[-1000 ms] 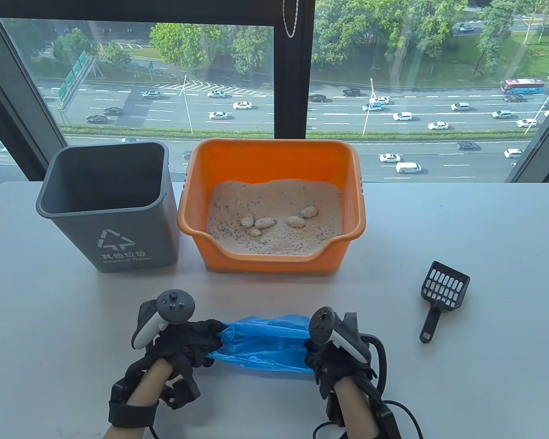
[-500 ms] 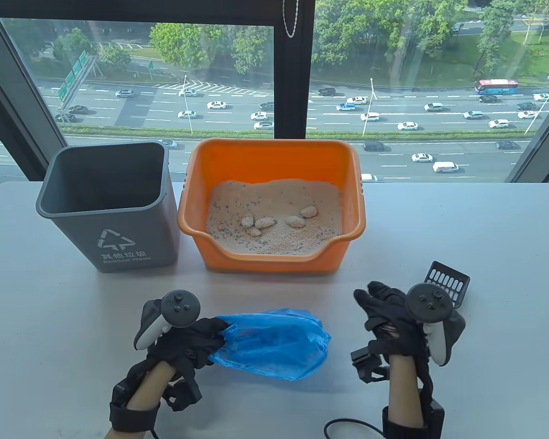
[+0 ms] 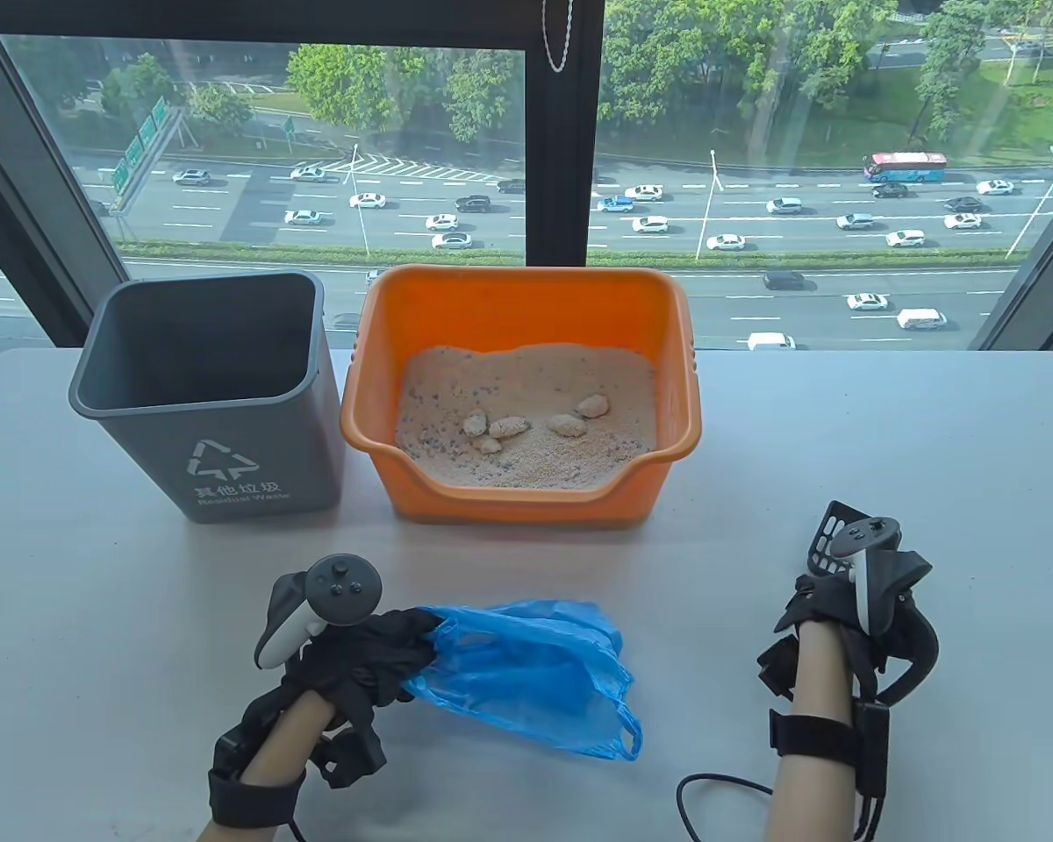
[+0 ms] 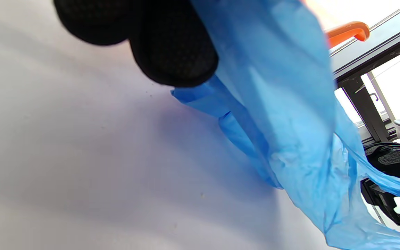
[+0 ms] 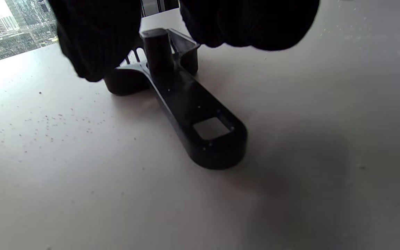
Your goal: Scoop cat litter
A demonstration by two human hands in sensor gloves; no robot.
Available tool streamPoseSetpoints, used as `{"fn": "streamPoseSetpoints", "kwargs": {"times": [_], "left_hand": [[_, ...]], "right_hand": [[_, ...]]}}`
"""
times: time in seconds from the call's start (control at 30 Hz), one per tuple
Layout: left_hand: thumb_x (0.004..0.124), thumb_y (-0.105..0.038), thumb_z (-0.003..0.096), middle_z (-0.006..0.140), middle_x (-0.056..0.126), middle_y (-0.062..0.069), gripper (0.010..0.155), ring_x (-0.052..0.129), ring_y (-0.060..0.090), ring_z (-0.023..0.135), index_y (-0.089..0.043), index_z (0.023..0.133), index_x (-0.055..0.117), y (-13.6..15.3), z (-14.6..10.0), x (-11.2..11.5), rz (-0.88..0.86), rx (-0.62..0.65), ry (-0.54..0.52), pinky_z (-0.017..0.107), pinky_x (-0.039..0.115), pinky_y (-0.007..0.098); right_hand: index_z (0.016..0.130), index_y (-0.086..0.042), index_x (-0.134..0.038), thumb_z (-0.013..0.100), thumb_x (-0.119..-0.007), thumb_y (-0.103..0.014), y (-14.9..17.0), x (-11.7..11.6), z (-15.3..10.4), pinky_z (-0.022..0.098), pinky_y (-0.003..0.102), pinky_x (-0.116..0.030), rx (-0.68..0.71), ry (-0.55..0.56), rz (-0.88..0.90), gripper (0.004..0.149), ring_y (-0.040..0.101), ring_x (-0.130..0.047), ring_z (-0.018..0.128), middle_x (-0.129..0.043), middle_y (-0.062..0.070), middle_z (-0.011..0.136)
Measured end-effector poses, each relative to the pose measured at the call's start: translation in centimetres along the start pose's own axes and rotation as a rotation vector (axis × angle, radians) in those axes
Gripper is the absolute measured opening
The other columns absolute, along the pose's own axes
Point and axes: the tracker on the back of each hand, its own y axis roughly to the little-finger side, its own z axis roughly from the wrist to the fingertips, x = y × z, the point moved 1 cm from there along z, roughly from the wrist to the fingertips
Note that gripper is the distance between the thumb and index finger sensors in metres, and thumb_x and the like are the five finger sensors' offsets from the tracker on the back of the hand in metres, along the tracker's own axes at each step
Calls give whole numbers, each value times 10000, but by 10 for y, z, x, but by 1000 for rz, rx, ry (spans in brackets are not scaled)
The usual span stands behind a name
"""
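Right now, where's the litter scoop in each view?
Table view: scoop right of the orange box, mostly hidden under the right hand.
Left wrist view: not in it.
Right wrist view: scoop center, handle toward the camera.
Shared landmark: the white table.

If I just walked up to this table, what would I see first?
Probably the bright orange litter box at the back middle of the table, full of sandy litter with pale clumps on top. Next, the blue plastic bag that the left hand holds at the front. A grey bin stands left of the box, and the right hand is over the black scoop.
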Motion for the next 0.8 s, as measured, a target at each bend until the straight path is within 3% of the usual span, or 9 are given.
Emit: {"fn": "streamPoseSetpoints", "kwargs": {"times": [0.2,0.3,0.4,0.57,0.8], "left_hand": [[720,-250,538,869,761,119,407,973,147,454,-288,943,697,1,0,0,-10,-4,1,376,819,309],[719,-249,539,872,758,121,406,973,146,455,-287,943,697,2,0,0,-15,-3,8,377,819,308],[720,-250,538,871,758,119,406,974,146,454,-288,942,697,2,-1,0,-23,1,15,377,820,307],[720,-249,538,873,757,121,405,973,146,455,-288,941,700,1,0,0,-11,0,22,379,820,308],[720,-249,538,879,757,134,405,978,147,452,-285,941,701,1,1,5,34,-23,24,375,823,310]], "right_hand": [[895,-47,-682,396,-863,-448,-7,-18,14,568,615,-524,-37,-30,-47,665,284,-762,555,-686,227,823],[847,-51,-760,413,-871,-386,-8,-15,15,553,609,-554,-26,37,-50,560,278,-789,515,-742,222,776],[847,-52,-761,419,-864,-380,-5,-9,8,551,610,-553,12,22,-45,549,282,-787,513,-739,228,772],[845,-48,-765,417,-867,-371,-8,-7,-36,561,619,-542,316,17,-152,546,308,-790,532,-743,236,776],[857,-52,-753,424,-866,-360,-25,2,-134,574,635,-522,695,-204,-65,543,345,-781,591,-713,241,823]]}}
